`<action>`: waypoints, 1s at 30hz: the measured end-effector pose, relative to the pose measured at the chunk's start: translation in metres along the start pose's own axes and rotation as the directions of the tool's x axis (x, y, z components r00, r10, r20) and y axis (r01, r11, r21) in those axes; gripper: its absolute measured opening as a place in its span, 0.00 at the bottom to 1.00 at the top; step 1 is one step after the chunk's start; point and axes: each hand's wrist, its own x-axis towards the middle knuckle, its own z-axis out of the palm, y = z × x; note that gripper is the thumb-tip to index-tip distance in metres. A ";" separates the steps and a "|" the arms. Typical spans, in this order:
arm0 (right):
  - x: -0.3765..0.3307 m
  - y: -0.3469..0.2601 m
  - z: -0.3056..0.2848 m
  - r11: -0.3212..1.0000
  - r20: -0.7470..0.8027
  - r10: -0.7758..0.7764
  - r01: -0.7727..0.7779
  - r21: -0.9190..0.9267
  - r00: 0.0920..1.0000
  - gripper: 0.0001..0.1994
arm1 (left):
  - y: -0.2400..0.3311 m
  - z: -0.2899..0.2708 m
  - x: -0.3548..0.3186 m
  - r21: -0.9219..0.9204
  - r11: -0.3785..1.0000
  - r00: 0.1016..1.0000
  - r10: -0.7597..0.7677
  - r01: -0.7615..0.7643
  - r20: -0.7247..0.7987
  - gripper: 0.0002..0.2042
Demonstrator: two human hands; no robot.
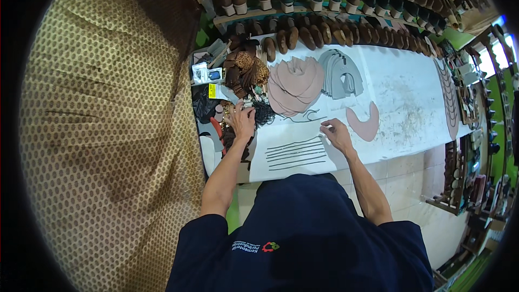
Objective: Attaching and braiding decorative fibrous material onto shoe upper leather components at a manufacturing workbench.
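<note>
My left hand (pixel 241 121) reaches over the clutter at the table's left end, its fingers bent and apart beside a heap of thin black strips (pixel 264 112). Above the white tabletop my right hand (pixel 338 135) is closed in a pinch; whatever is between its fingertips is too small to make out. Loose curved dark strips (pixel 312 118) lie between my two hands. Nearer to me, several straight dark strips (pixel 295 154) lie in a roughly parallel row. A single pink U-shaped piece (pixel 365 125) rests flat to the right of my right hand.
Fanned pink pieces (pixel 294 86) and a stack of grey U-shaped pieces (pixel 341 75) lie behind my hands. Brown and leopard-patterned scraps (pixel 246 70) crowd the left end. Shoes (pixel 303 37) line the back edge and the shelves above. A patterned curtain (pixel 119 130) hangs at left.
</note>
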 end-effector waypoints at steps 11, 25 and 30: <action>0.038 -0.064 0.022 0.980 0.072 -0.197 0.194 0.046 0.978 0.12 | -0.003 -0.069 0.034 -0.348 0.937 0.994 -0.015 -0.025 -0.112 0.09; 0.103 -0.193 0.075 0.891 0.283 -0.295 0.155 0.427 0.913 0.22 | 0.039 -0.144 0.043 -0.638 0.767 0.951 0.141 0.071 0.276 0.15; 0.105 -0.160 0.069 0.907 0.381 -0.275 0.106 0.408 0.883 0.19 | 0.033 -0.125 0.033 -0.691 0.721 0.934 0.217 0.041 0.282 0.14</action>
